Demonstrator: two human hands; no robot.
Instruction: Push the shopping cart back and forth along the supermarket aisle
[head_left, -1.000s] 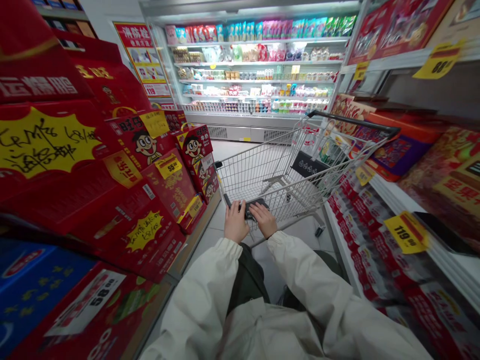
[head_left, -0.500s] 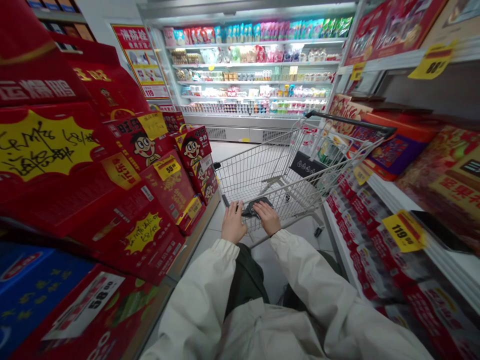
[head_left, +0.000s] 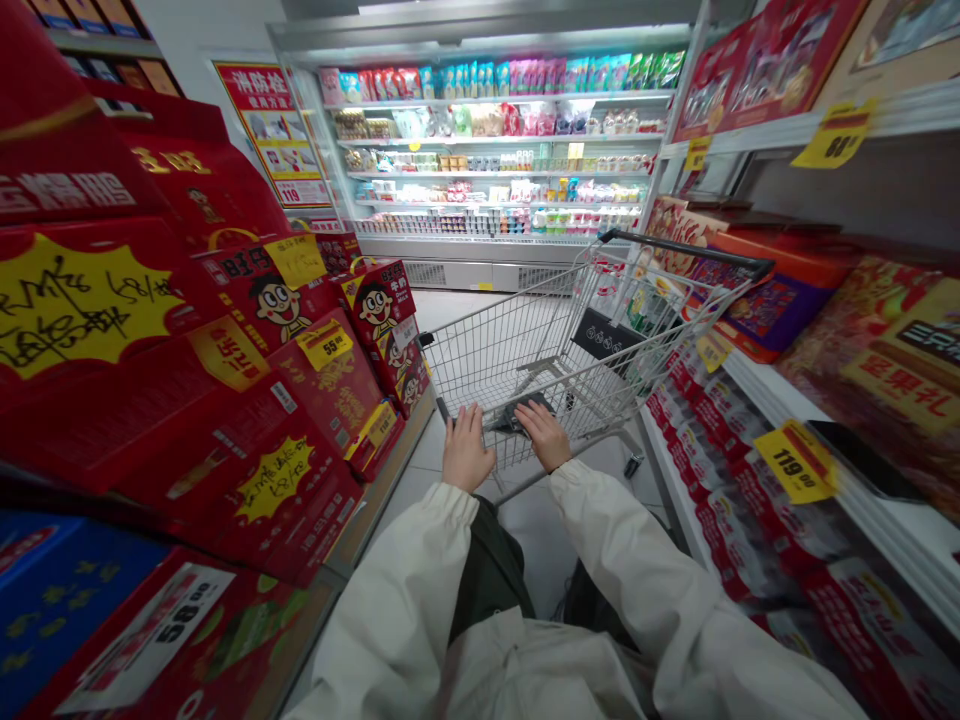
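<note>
A wire shopping cart stands in the aisle, its near end toward me and its black handle at the far right. My left hand is on the near rim, fingers curled over the top beside a dark corner piece. To its right, my right hand lies over the same rim, fingers bent across a dark grey item whose kind I cannot make out. Both thumbs are partly hidden. A black panel hangs inside the cart's far end.
Red gift boxes are stacked along the left. Shelves with packaged goods and yellow price tags run close on the right; a dark phone-like slab lies on one. A lit refrigerated display spans the back.
My view has shifted slightly, so the cart and shelves sit a little lower and further left. Both hands remain on the cart's near rim.
</note>
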